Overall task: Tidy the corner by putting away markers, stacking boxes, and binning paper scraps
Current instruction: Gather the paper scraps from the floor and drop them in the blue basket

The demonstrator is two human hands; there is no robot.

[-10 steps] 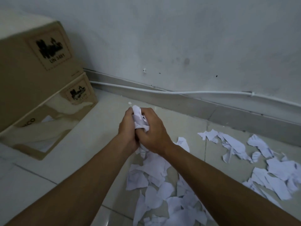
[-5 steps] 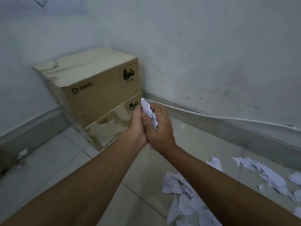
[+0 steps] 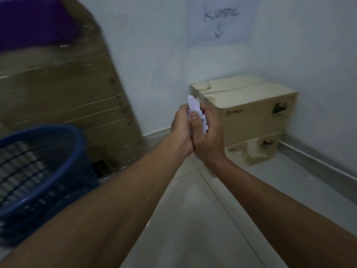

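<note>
Both hands pressed together at mid-frame, arms stretched forward over pale floor tiles (image 3: 202, 219). Left hand (image 3: 181, 130) and right hand (image 3: 209, 139) clamped, fingers curled tight, around one wad of white paper scraps (image 3: 195, 109); a crumpled tip sticking up above the knuckles, a small bit peeking out below the wrists. Blue basket (image 3: 77, 140) low on the left, lattice walls, rim close beside the left forearm, inside too blurred to read. Behind it a big brown carton (image 3: 67, 93), blurred, something purple (image 3: 34, 22) on top. Two stacked boxes (image 3: 255, 115) in the corner at right, the upper one sitting square on the lower, black prints on their sides. On the wall above, a paper sign (image 3: 220, 18) with handwriting and an arrow pointing down.
</note>
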